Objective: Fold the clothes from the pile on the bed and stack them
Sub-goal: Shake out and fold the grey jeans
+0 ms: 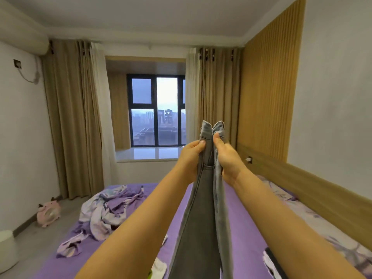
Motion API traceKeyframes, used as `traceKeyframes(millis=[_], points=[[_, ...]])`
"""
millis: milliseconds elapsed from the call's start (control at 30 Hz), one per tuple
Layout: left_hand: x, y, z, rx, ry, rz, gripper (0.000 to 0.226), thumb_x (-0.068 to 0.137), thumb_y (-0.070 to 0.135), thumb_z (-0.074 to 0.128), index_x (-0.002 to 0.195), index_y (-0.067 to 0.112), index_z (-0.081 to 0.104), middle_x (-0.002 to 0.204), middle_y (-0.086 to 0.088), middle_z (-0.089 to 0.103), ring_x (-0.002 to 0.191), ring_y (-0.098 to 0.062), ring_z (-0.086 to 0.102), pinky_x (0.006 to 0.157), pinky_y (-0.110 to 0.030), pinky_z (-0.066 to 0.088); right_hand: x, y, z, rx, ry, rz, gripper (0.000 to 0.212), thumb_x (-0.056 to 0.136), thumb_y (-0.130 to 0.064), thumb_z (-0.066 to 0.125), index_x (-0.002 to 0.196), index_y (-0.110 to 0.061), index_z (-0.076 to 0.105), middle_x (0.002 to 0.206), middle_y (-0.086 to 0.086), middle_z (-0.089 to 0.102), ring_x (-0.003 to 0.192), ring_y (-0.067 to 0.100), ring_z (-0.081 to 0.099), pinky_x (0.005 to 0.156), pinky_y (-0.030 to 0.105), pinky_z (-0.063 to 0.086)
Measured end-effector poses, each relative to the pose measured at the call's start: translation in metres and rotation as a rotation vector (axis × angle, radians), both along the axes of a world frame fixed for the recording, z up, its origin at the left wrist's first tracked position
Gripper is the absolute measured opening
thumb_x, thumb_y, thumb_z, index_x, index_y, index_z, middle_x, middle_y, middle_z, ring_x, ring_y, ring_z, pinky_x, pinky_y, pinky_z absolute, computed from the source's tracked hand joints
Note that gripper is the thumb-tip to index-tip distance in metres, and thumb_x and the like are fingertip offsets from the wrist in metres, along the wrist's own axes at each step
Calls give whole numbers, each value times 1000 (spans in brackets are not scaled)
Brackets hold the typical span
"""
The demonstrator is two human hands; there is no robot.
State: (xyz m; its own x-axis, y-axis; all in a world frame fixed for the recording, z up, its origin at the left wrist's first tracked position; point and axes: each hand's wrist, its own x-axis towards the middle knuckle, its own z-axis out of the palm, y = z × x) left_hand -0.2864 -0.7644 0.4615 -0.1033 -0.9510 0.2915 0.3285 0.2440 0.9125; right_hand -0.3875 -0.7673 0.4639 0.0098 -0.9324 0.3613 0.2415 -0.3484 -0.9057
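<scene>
A pair of grey jeans (199, 214) hangs lengthwise in front of me, held up high above the purple bed (247, 228). My left hand (190, 156) grips one upper end of the jeans and my right hand (226, 158) grips the other, the two hands close together with thumbs on the fabric. The two cloth ends stick up above my fingers. The jeans drop down out of the frame's bottom edge. Small bits of white and green clothing (159, 266) show on the bed below my left forearm.
A crumpled purple-and-white quilt (108, 210) lies on the bed's left side. Pillows (281, 194) sit along the wooden headboard (314, 194) at right. A black-and-white garment (271, 262) lies at lower right. A pink fan (48, 214) and white bin (7, 250) stand on the floor, left.
</scene>
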Motion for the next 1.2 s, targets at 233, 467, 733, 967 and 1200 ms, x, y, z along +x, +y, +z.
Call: traceKeyframes(millis=[233,467,733,967,1200], points=[[-75,-24,-10,16,-63,38,34,92,43,58,102,13,69,93,-4,74,83,-11,72,65,-23,56,-46,-28,-21,0,-109,23,60,97,-56,34,139,-16,48,138,6,53,129,19,48,111,43,36],[-101,-39,-10,-49,-170,267,14,92,18,58,87,8,67,79,-9,70,73,-21,67,63,-28,58,-89,-52,-52,-74,-270,239,40,102,-43,34,110,-23,68,112,0,71,103,9,67,73,19,54],[-70,-39,3,-66,40,198,24,100,19,45,104,11,67,93,-8,73,80,-21,70,63,-32,57,-160,-101,-90,-4,125,49,95,71,-62,63,150,-31,21,152,-12,26,140,9,27,107,30,33],[-5,-27,10,-37,19,408,33,102,30,41,108,9,66,106,-17,70,91,-30,68,82,-45,57,-127,-94,-112,56,89,478,39,75,-33,80,112,-27,69,114,4,70,103,22,67,77,26,56],[50,-14,-27,-14,-513,1164,43,93,21,58,132,8,47,133,-15,51,118,-29,52,101,-40,43,-59,-70,-112,16,180,450,24,88,-21,66,112,-25,65,105,-2,72,96,16,69,79,28,57]])
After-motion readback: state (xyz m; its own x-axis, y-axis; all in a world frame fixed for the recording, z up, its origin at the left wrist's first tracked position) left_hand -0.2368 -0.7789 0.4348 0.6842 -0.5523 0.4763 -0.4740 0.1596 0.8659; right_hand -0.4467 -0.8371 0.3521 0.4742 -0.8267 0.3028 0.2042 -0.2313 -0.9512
